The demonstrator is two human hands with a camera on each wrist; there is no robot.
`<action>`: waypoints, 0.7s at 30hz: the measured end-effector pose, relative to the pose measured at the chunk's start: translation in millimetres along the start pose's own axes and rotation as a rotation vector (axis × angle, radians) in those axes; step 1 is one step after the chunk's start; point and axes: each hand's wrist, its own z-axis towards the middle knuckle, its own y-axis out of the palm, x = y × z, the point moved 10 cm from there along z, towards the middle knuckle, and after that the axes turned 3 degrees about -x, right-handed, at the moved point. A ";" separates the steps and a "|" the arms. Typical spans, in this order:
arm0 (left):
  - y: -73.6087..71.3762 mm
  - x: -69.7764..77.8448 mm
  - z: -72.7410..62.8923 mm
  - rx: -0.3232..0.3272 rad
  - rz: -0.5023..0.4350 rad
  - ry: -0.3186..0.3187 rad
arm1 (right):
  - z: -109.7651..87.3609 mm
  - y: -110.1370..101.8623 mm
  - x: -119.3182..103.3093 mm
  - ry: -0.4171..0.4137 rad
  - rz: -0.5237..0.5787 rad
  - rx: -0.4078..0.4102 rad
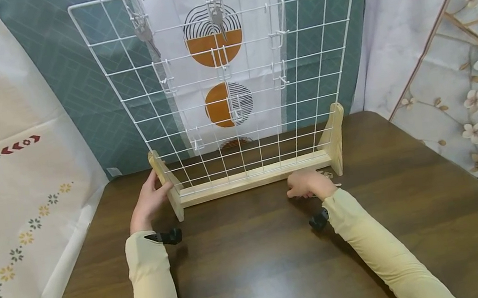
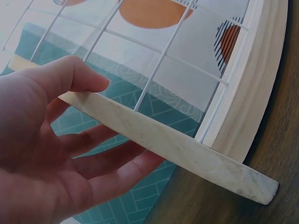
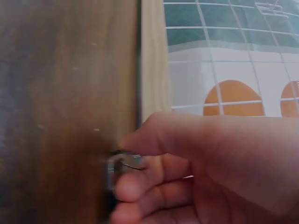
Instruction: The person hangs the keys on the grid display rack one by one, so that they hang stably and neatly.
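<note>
My left hand [image 1: 149, 200] grips the left wooden side support [image 2: 187, 151] of a white wire grid rack [image 1: 107, 75], thumb on the near side and fingers behind. Down at the tabletop, in front of the rack's wooden base bar [image 1: 256, 179], my right hand [image 1: 306, 183] pinches a small shiny metal ring [image 2: 187, 151], blurred in the right wrist view. Its fingers hide whatever hangs from the ring. Small metal pieces [image 1: 327, 175] lie just beyond that hand, by the right wooden support [image 1: 335, 142]. Keys [image 1: 144, 31] hang at the grid's upper left, and another key [image 1: 217, 15] at upper middle.
Several white wire hooks, such as one hook [image 1: 280, 34] at upper right and one hook [image 1: 196, 144] lower left, hang on the grid. A brown wooden table [image 1: 244, 267] carries the rack. Behind stands a green patterned backdrop [image 1: 63, 66]; floral cloth [image 1: 475, 105] borders the right.
</note>
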 end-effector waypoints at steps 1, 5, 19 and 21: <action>-1.3 1.1 -0.2 0.002 0.000 0.000 | -1.6 -1.7 -2.1 -0.015 -0.002 -0.014; -4.3 3.8 -0.2 0.005 0.010 0.008 | -11.0 -8.6 -11.8 -0.111 -0.003 -0.060; -3.4 1.5 -0.4 0.008 0.006 0.029 | -53.9 -59.7 -47.5 -0.471 -0.074 0.248; -4.1 -0.6 -1.2 0.010 0.008 0.023 | -58.2 -67.1 -48.7 -0.475 -0.075 0.316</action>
